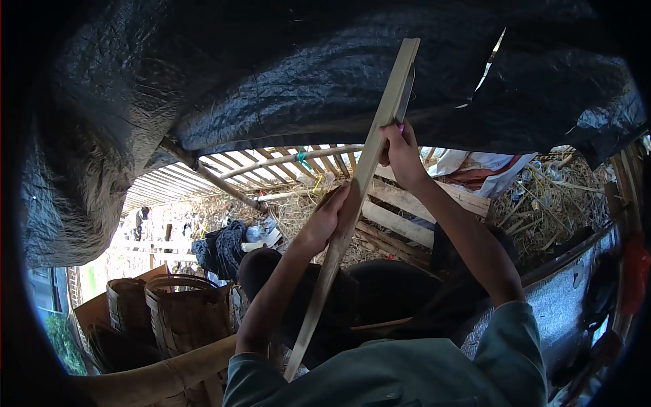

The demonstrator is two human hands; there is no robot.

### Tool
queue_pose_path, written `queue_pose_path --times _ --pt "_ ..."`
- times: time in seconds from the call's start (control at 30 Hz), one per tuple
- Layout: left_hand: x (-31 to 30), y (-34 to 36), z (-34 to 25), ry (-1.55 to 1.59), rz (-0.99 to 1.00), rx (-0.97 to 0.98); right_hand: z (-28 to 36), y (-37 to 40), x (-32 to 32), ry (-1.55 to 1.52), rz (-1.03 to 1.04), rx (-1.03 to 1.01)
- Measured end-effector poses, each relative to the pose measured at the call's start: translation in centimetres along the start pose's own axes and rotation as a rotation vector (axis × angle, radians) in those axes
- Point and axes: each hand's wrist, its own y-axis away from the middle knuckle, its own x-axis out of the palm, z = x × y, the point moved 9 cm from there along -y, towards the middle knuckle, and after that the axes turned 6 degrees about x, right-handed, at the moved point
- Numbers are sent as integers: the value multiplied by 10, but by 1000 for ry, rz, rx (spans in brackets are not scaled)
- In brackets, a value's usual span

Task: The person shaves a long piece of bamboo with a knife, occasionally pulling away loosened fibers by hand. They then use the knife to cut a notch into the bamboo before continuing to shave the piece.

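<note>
A long pale bamboo strip (369,152) runs slantwise from my lap up toward the dark sheet overhead. My left hand (330,216) is closed around it at about its middle, thumb side up. Higher on the strip, my right hand (401,150) is closed around what looks like a knife (408,93). Its thin grey blade lies along the strip's right edge, and a bit of pink shows at my fingers. Most of the knife's handle is hidden in the fist.
Black plastic sheeting (298,88) hangs low in front. Woven bamboo baskets (186,308) stand at lower left, behind a thick bamboo pole (166,373). Wooden slats (400,222) and dry straw cover the ground ahead. A dark cloth bundle (220,249) lies left of my knees.
</note>
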Motion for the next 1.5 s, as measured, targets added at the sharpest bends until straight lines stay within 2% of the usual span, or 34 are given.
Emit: queue_pose_path --times 0.03,0.13,0.23,0.3,0.43,0.5,0.6,0.7,0.83,1.0,1.2,1.27,1.37,1.43,1.47,1.5 --pt "-10 2 2 -55 -92 -9 3 -1 -2 -11 0 -26" --pt "-12 14 3 -82 -64 -39 14 -12 -10 -19 -7 -98" --pt "-3 18 9 -267 234 -23 18 -19 -15 30 1 -118" --pt "3 23 0 -161 216 -18 16 -22 -15 63 49 -107" --pt "0 22 -1 64 114 -44 21 -23 -4 356 19 -258" --pt "-4 20 -2 71 100 -49 31 -15 4 527 7 -362" --pt "-9 17 -7 78 69 -18 35 7 23 792 118 -368" --pt "-19 17 -20 28 1 21 31 37 47 1095 215 -523" --pt "-26 17 -28 -51 -75 72 8 68 69 1342 382 -656" --pt "-28 15 -22 -80 -63 139 -5 85 74 1405 351 -779" --pt "-26 13 -24 -315 -92 137 -13 86 72 1503 299 -820" --pt "-29 11 -25 -541 -142 381 -12 85 73 1560 311 -785" --pt "-29 14 -16 -893 -189 589 -6 75 62 1568 200 -827" --pt "-24 14 -12 -871 -158 513 29 39 40 1635 -27 -780" --pt "-15 15 -16 -729 -116 401 43 24 26 1667 -102 -744" --pt "-7 14 -17 -588 -71 294 48 26 25 1617 -111 -815"
